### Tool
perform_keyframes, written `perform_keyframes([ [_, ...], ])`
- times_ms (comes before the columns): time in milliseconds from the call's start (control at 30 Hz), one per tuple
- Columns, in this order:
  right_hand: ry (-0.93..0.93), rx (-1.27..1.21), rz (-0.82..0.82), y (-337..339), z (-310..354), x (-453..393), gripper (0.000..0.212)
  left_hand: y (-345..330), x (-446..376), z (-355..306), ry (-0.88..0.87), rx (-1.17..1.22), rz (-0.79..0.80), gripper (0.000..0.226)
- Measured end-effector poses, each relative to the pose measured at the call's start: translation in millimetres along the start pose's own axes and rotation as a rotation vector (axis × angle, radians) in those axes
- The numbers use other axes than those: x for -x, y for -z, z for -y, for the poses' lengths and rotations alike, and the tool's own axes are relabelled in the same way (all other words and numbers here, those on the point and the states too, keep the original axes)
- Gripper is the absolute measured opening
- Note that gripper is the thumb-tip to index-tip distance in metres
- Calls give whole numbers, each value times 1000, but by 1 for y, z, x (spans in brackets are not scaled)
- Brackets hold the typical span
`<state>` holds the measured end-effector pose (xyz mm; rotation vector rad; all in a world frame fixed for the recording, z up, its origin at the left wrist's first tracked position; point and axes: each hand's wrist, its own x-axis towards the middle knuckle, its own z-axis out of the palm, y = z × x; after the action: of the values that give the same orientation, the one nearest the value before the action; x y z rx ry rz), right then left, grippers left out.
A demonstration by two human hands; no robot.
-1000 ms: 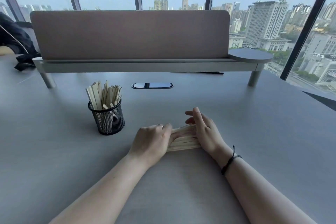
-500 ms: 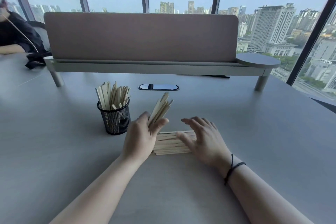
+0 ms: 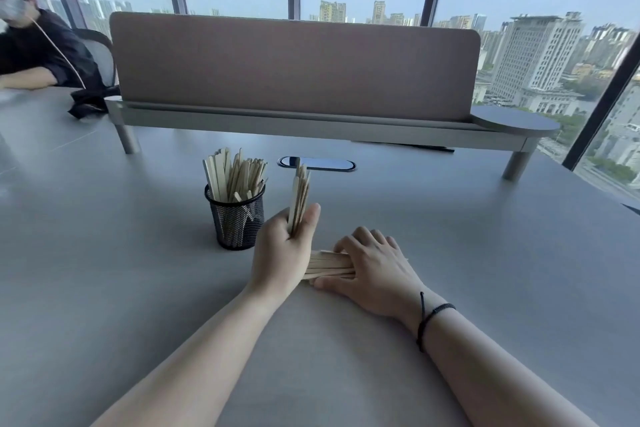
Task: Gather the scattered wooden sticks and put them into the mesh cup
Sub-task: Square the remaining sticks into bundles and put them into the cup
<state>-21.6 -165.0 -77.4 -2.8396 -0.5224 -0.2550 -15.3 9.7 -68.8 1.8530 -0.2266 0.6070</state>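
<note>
A black mesh cup (image 3: 237,218) stands on the grey table, with several pale wooden sticks (image 3: 233,177) upright in it. My left hand (image 3: 282,248) is just right of the cup and grips a bundle of sticks (image 3: 299,196) held nearly upright. More sticks (image 3: 327,263) lie flat in a pile on the table. My right hand (image 3: 372,265) rests over the right part of that pile, fingers curled on it, and hides its right end.
A pink desk divider (image 3: 294,66) on a grey raised shelf (image 3: 311,125) crosses the table behind the cup. An oval cable port (image 3: 317,164) lies beyond the cup. Another person (image 3: 38,52) sits at the far left. Windows are at the back and right.
My left hand lifted a bundle of sticks off the pile and turned it from slanted to nearly upright beside the cup. My right hand settled back onto the remaining sticks.
</note>
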Motion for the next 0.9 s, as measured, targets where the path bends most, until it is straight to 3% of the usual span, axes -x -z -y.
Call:
perform_keyframes([
  [267, -3, 10, 40, 4, 2, -9, 74, 1, -4, 5, 191, 215, -10, 63],
  [567, 121, 88, 12, 2, 7, -4, 76, 0, -6, 9, 191, 169, -29, 71],
  [900, 125, 44, -49, -2, 12, 0, 58, 1, -8, 9, 199, 201, -30, 69],
])
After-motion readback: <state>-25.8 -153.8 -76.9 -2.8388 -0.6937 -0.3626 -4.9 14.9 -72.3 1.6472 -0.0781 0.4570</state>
